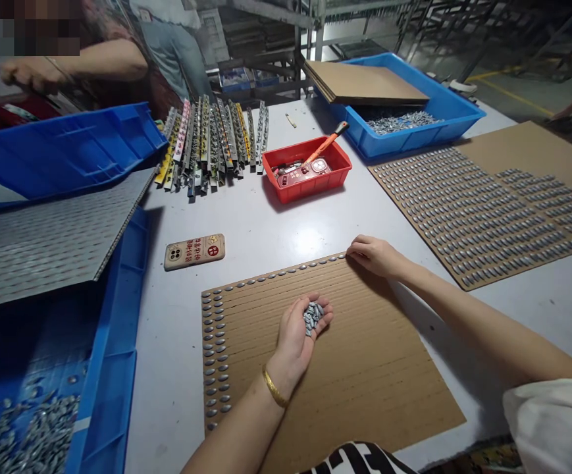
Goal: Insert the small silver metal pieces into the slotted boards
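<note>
A sheet of brown cardboard [364,368] lies on the white table, with small silvery oval pieces [209,345] in two columns along its left side and a row along its far edge. Palm up above the sheet, my left hand [305,326] cups a small pile of silvery pieces [312,317]; a gold bracelet circles the wrist. My right hand [372,255] is at the far edge of the cardboard, at the right end of the row, with fingers pinched together. Whatever those fingertips hold is hidden.
A red tray [308,172] holds an orange-handled tool. Blue bins stand left [112,368] and back right [414,135], near metal strips [216,141], a phone [194,251] and a filled cardboard sheet [483,210]. Another person's arm [103,60] shows at the back left.
</note>
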{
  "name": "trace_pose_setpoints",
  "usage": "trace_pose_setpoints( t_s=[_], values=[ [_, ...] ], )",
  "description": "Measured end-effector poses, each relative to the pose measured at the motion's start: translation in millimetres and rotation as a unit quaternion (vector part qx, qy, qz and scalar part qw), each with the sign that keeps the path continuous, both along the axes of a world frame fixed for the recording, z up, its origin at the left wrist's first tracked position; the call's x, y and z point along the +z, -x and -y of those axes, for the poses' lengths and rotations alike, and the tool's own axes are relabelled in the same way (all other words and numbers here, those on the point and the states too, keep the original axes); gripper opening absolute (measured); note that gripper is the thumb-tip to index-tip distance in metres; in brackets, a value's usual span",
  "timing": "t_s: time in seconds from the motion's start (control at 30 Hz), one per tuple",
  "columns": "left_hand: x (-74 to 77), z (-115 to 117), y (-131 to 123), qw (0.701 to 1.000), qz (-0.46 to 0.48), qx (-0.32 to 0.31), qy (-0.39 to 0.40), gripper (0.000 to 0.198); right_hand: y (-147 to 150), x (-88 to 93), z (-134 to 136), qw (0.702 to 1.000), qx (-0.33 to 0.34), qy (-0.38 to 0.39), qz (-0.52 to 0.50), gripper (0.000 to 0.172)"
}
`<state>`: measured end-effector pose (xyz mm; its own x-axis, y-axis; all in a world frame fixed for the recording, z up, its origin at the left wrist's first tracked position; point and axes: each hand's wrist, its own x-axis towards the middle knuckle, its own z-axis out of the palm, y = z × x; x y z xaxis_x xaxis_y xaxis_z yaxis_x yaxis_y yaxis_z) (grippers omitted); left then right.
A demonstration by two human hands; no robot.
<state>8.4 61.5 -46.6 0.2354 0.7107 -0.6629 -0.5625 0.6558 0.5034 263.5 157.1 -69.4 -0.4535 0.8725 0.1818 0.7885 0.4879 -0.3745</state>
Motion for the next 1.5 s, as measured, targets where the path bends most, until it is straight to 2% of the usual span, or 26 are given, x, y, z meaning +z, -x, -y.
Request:
trace_pose_setpoints(
  t_s=[0.67,0.9,1.23,1.33,1.5],
  values=[
    [-3.1,5,0,0.998,-0.023,-0.038,-0.042,0.021,5,7.7,2,1.0,-0.01,0.018,0.001,0.021],
    [-4.6,5,0,0.998,-0.024,-0.04,-0.045,0.021,11,3.0,0,0.998,-0.036,0.0,0.051,0.018],
    [-6.1,6,0,0.998,-0.03,-0.036,-0.049,0.026,9,0.6,-2,0.998,-0.019,-0.009,0.067,0.022],
    [-7.1,6,0,0.997,-0.035,-0.037,-0.053,0.026,7,0.4,-3,0.999,-0.012,-0.004,0.044,0.022],
    [-7.8,6,-1,0.997,-0.035,-0.042,-0.056,0.025,-4,0.8,-4,0.998,-0.007,0.033,-0.053,0.023]
  ],
)
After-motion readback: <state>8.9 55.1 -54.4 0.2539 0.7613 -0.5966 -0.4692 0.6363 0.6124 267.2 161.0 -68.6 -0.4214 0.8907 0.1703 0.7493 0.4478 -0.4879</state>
